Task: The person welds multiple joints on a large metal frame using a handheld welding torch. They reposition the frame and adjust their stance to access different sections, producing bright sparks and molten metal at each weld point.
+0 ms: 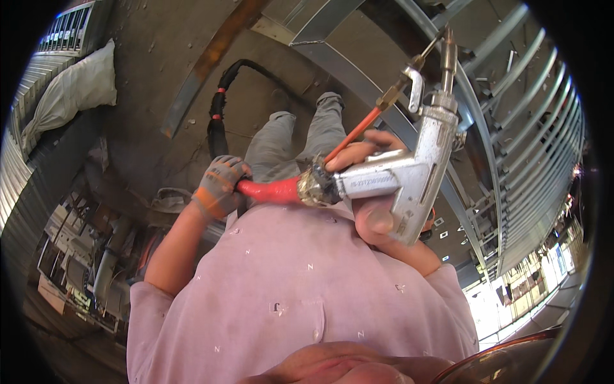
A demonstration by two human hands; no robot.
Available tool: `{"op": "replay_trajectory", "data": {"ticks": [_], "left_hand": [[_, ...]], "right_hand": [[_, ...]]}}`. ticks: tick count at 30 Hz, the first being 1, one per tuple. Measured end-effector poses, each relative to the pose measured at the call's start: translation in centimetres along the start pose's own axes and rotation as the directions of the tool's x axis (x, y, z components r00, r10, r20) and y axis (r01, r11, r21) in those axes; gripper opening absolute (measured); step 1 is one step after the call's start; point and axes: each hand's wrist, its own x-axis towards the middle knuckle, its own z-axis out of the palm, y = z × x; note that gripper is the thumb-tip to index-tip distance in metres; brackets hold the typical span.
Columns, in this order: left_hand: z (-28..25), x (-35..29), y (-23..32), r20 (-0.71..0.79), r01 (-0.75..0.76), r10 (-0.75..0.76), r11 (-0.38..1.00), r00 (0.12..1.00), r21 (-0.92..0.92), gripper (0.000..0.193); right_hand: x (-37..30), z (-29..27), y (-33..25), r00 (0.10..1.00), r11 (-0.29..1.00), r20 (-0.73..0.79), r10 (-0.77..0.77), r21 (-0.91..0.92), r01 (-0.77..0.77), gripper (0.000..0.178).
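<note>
In front of my chest is a silver, pistol-shaped welding gun (425,166) with a narrow metal nozzle (449,61) pointing away from me. My bare right hand (372,221) is wrapped round its handle, fingers on the far side and thumb on the near side. A thin orange tube (355,133) runs beside the gun to a brass fitting (390,96). Black, worn wrapping joins the handle's end to a red cable sleeve (272,190). My left hand (220,182), in a grey and orange glove, grips this sleeve. Past that hand, a black cable (217,125) loops away toward the floor.
Curved steel bars (531,147) form a large frame at my right. Steel beams (345,70) cross ahead, and a rusty flat strip (211,64) lies on the floor. A white sack (73,96) rests against corrugated metal at left. A dark visor (505,361) shows at lower right.
</note>
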Motion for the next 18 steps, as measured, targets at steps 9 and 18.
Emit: {"op": "replay_trajectory", "data": {"ticks": [9, 18], "left_hand": [[3.6, 6.8, 3.4, 0.202, -0.169, 0.225, 0.95, 0.953, -0.261, 0.053], [-2.2, 5.7, 1.2, 0.066, -0.125, 0.129, 0.991, 0.989, -0.052, 0.047]], "right_hand": [[-1.4, 2.3, -6.5, 0.888, 0.981, -0.431, -0.162, -0.166, 0.098, 0.107], [-13.4, -7.2, -19.7, 0.874, 0.965, -0.427, -0.23, -0.219, 0.147, 0.05]]}}
